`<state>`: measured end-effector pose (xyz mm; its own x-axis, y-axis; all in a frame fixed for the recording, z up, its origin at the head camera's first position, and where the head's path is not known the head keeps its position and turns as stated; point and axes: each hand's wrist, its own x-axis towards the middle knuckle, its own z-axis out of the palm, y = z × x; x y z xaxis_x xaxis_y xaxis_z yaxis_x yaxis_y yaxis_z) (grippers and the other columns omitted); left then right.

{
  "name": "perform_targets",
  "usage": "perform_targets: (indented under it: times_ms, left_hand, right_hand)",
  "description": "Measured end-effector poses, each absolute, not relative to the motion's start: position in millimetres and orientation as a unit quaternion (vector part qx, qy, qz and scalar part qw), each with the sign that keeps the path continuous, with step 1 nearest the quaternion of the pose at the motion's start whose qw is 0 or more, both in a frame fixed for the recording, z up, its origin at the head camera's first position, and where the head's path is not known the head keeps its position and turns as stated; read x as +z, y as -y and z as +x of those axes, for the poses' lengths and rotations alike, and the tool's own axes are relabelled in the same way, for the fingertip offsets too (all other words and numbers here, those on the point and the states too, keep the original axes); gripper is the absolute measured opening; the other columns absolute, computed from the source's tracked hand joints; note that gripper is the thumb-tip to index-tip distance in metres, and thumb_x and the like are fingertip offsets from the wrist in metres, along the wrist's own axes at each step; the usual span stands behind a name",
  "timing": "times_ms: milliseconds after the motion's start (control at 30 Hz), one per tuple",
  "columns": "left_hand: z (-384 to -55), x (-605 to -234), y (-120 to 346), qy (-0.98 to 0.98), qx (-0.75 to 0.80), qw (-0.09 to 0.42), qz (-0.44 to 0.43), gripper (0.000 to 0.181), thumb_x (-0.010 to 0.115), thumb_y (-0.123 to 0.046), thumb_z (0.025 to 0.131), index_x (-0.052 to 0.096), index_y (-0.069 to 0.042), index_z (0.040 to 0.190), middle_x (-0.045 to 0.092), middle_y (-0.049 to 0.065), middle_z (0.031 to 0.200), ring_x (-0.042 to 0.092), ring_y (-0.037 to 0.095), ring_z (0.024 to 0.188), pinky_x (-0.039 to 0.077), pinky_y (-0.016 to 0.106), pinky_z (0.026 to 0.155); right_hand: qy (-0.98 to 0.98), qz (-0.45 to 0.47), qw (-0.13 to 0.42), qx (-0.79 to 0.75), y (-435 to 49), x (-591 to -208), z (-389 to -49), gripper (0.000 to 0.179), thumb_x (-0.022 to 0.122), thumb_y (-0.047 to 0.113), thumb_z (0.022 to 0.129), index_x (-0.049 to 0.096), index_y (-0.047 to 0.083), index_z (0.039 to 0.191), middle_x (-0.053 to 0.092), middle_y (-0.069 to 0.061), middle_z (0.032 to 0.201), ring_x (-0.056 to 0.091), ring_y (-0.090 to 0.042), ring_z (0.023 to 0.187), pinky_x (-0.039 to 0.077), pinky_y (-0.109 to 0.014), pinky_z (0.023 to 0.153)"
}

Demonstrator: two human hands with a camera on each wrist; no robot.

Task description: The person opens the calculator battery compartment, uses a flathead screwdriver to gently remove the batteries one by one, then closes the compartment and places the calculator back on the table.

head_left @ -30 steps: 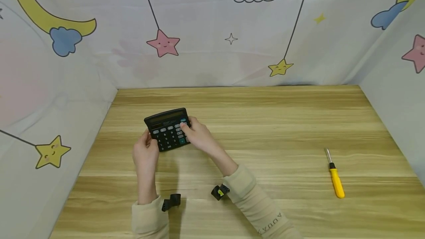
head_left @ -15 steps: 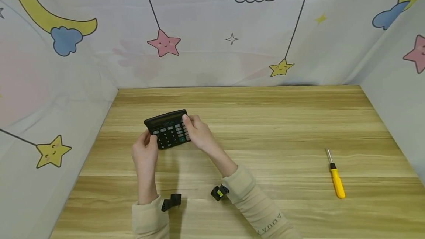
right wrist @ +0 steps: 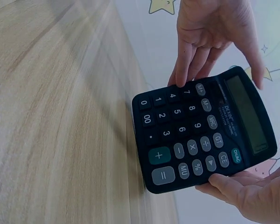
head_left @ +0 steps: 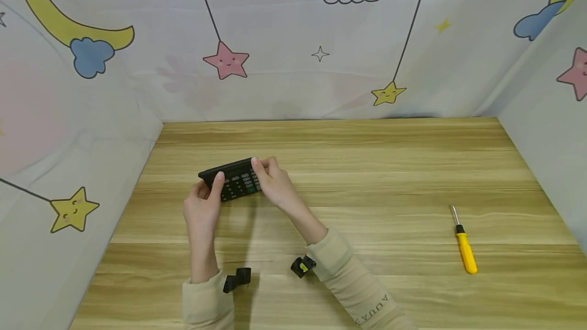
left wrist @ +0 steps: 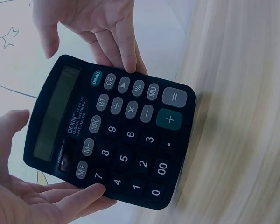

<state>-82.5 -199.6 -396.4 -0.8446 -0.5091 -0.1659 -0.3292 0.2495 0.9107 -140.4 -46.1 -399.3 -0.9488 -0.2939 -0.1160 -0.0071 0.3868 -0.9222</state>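
Both hands hold a black calculator [head_left: 238, 182] at the left of the table, its keys facing the person and its face steeply tilted. My left hand [head_left: 202, 208] grips the left edge, and its fingertips wrap onto the side by the 7 key in the left wrist view. On the opposite edge is my right hand [head_left: 278, 186], fingers at the side near the CE key in the right wrist view. Both thumbs stand raised near the display end, off the keys. The display [left wrist: 56, 114] looks blank. The calculator's lower edge is close to the tabletop.
A screwdriver [head_left: 465, 248] with a yellow handle lies at the right of the wooden table [head_left: 367, 167]. Printed white cloth [head_left: 284, 85] hangs behind and along both sides. Black mounts [head_left: 237, 279] sit at both cuffs.
The calculator has tipped more upright, so its face looks shorter in the head view. The right thumb has slid up from the keys toward the top corner; the left thumb has risen too.
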Motion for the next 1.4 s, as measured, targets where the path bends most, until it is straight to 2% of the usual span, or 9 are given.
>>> perform_targets:
  times_ms: [300, 433, 567, 667, 767, 867, 1067, 1233, 1400]
  left_hand:
    - [-81.3, -396.9, 198.3, 0.784, -0.547, 0.101, 0.275, 0.083, 0.05, -0.062, 0.09, 0.045, 0.007, 0.137, 0.056, 0.031, 0.13, 0.057, 0.041, 0.114, 0.043, 0.051, 0.099]
    - [-80.8, -397.3, 197.7, 0.784, -0.544, 0.113, 0.276, 0.08, 0.047, -0.061, 0.091, 0.047, 0.007, 0.135, 0.057, 0.031, 0.125, 0.057, 0.041, 0.109, 0.043, 0.051, 0.097]
    - [-80.8, -397.7, 196.8, 0.784, -0.541, 0.124, 0.278, 0.079, 0.045, -0.061, 0.092, 0.05, 0.007, 0.131, 0.059, 0.029, 0.119, 0.057, 0.037, 0.101, 0.045, 0.047, 0.09]
    - [-80.8, -397.7, 196.6, 0.783, -0.54, 0.129, 0.279, 0.076, 0.044, -0.061, 0.093, 0.052, 0.006, 0.128, 0.061, 0.026, 0.113, 0.057, 0.03, 0.093, 0.045, 0.036, 0.081]
    - [-81.1, -397.7, 196.6, 0.764, -0.568, 0.127, 0.277, 0.075, 0.044, -0.061, 0.092, 0.052, 0.005, 0.128, 0.06, 0.025, 0.118, 0.06, 0.032, 0.103, 0.046, 0.036, 0.087]
    - [-82.9, -399.4, 196.7, 0.731, -0.61, 0.14, 0.27, 0.072, 0.047, -0.058, 0.093, 0.052, 0.007, 0.123, 0.056, 0.028, 0.125, 0.056, 0.035, 0.121, 0.046, 0.039, 0.1]
    - [-84.9, -401.2, 197.7, 0.699, -0.647, 0.17, 0.255, 0.058, 0.048, -0.049, 0.096, 0.053, 0.007, 0.106, 0.051, 0.028, 0.128, 0.051, 0.036, 0.127, 0.043, 0.037, 0.104]
    - [-83.2, -400.8, 198.1, 0.729, -0.603, 0.164, 0.279, 0.049, 0.052, -0.048, 0.095, 0.058, 0.0, 0.102, 0.056, 0.006, 0.087, 0.066, 0.018, 0.1, 0.052, 0.022, 0.088]
    - [-82.4, -400.6, 197.6, 0.749, -0.573, 0.168, 0.286, 0.045, 0.055, -0.044, 0.094, 0.061, -0.001, 0.103, 0.052, -0.009, 0.068, 0.053, 0.003, 0.067, 0.044, 0.013, 0.064]
  right_hand:
    - [-0.812, -0.093, 0.129, -0.561, 44.0, -399.6, -139.2, 0.053, 0.032, 0.054, 0.1, 0.049, 0.007, 0.117, 0.064, -0.02, 0.114, 0.064, -0.032, 0.095, 0.052, -0.034, 0.072]
    - [-0.809, -0.096, 0.13, -0.566, 43.4, -400.1, -139.0, 0.052, 0.032, 0.054, 0.1, 0.048, 0.006, 0.114, 0.065, -0.022, 0.105, 0.061, -0.027, 0.08, 0.048, -0.03, 0.062]
    - [-0.806, -0.1, 0.127, -0.57, 43.1, -401.2, -139.8, 0.051, 0.032, 0.052, 0.101, 0.048, 0.004, 0.112, 0.064, -0.024, 0.097, 0.05, -0.018, 0.065, 0.043, -0.027, 0.054]
    - [-0.802, -0.103, 0.121, -0.575, 42.9, -401.3, -140.4, 0.051, 0.033, 0.051, 0.101, 0.047, 0.004, 0.111, 0.061, -0.017, 0.084, 0.045, -0.013, 0.058, 0.039, -0.024, 0.049]
    - [-0.797, -0.106, 0.117, -0.583, 42.4, -400.8, -140.4, 0.051, 0.033, 0.051, 0.101, 0.047, 0.003, 0.111, 0.052, -0.006, 0.072, 0.04, -0.012, 0.053, 0.035, -0.022, 0.045]
    - [-0.794, -0.1, 0.115, -0.589, 41.7, -399.4, -140.0, 0.051, 0.037, 0.051, 0.1, 0.049, 0.003, 0.113, 0.051, -0.003, 0.072, 0.042, -0.012, 0.055, 0.036, -0.022, 0.047]
    - [-0.791, -0.082, 0.119, -0.594, 41.8, -397.6, -138.8, 0.042, 0.048, 0.045, 0.098, 0.05, 0.007, 0.116, 0.066, -0.015, 0.099, 0.055, -0.016, 0.074, 0.044, -0.026, 0.063]
    - [-0.787, -0.072, 0.122, -0.6, 42.9, -397.4, -138.3, 0.038, 0.052, 0.038, 0.096, 0.05, 0.007, 0.118, 0.067, -0.014, 0.106, 0.059, -0.017, 0.082, 0.046, -0.026, 0.068]
    - [-0.786, -0.067, 0.116, -0.604, 44.0, -397.5, -137.8, 0.036, 0.056, 0.031, 0.095, 0.049, 0.005, 0.119, 0.068, -0.016, 0.11, 0.062, -0.02, 0.088, 0.047, -0.026, 0.071]
